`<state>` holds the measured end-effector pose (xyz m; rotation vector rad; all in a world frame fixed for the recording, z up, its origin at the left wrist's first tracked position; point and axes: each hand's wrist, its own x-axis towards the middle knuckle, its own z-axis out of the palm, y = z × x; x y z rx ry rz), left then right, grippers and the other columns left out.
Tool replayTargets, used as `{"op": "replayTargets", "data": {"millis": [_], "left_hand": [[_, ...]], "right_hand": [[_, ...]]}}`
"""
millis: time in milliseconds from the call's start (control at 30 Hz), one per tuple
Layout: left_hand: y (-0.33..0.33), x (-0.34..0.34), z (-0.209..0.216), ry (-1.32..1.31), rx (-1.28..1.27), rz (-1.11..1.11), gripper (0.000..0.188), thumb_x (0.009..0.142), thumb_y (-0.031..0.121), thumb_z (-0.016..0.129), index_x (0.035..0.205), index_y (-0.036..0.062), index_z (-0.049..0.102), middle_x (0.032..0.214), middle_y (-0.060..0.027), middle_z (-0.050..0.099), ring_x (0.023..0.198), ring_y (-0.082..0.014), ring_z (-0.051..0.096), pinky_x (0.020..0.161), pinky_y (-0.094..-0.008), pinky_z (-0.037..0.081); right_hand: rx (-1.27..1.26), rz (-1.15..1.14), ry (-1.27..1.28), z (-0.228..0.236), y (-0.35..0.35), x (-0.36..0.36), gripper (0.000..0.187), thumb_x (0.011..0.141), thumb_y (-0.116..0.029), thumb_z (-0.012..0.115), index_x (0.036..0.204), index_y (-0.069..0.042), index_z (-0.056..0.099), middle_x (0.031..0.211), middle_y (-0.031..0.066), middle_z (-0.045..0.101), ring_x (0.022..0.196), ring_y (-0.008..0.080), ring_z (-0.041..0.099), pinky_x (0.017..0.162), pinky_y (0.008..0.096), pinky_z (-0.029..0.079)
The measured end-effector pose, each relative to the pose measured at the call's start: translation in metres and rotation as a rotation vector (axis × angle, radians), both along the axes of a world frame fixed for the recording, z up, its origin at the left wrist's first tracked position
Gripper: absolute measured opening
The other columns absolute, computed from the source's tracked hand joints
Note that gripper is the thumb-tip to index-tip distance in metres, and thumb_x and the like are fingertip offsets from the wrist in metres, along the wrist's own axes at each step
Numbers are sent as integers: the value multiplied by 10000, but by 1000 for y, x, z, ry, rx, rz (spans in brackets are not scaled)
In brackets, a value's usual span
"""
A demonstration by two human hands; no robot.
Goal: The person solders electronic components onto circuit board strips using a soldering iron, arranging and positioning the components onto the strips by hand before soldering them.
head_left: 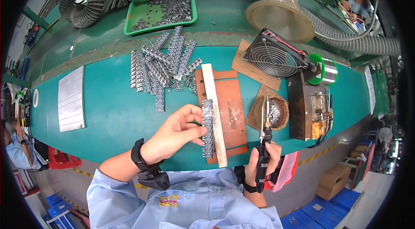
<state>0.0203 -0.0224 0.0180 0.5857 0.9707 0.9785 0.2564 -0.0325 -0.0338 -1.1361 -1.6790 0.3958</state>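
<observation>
My left hand [175, 133] pinches a strip of small circuit boards [208, 144] between thumb and fingers. The strip lies lengthwise along the left side of a pale wooden bar [217, 129], which crosses a reddish-brown board [233, 116]. In my right hand [269, 160] is a soldering iron [263, 155], its tip pointing away from me. That tip is over or beside a round brown dish [283, 118] holding silvery bits; contact cannot be made out. Beyond my left hand lies a heap of similar strips [166, 62], with small loose parts [186, 84] at its right.
A green tray [194, 12] of small dark parts stands at the back. To the right are a fan [274, 54], a solder wire spool [329, 72] and a rusty metal box [298, 108]. An extraction hood [281, 17] hangs behind. Silvery flat strips [71, 99] lie left.
</observation>
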Motion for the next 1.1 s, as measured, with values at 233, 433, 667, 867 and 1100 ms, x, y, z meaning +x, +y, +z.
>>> {"op": "replayTargets", "data": {"millis": [233,433,667,867,1100], "left_hand": [[-3,16,-12,19,-42,81,226,821,16,505,1008,87,400,865,1,510,823,-83,538,651,-239,508],[-2,18,-13,57,-6,72,208,821,14,514,969,64,377,807,-19,510,745,-100,562,622,-244,504],[-3,19,-13,131,51,75,217,809,2,535,920,42,353,764,-35,503,649,-113,575,588,-240,487],[-4,16,-13,136,49,32,176,812,-8,510,882,44,357,772,-36,508,647,-110,577,586,-238,488],[-1,15,-20,129,33,18,129,811,-2,485,866,47,379,776,-27,515,675,-110,574,582,-253,512]], "right_hand": [[-6,-2,9,-3,1,2,328,772,-72,589,1058,-38,433,908,125,460,804,210,458,746,326,376],[-14,5,0,-2,2,2,334,775,-72,586,1067,-37,427,910,128,460,794,208,461,737,323,378],[6,13,3,-2,3,3,324,774,-66,579,1057,-35,424,872,119,455,782,206,461,739,331,380],[13,14,20,-2,4,2,317,768,-64,575,1045,-36,424,850,114,451,779,208,458,759,352,375],[14,25,10,0,5,2,319,765,-71,578,1042,-35,425,835,113,457,775,212,456,781,364,371]]}}
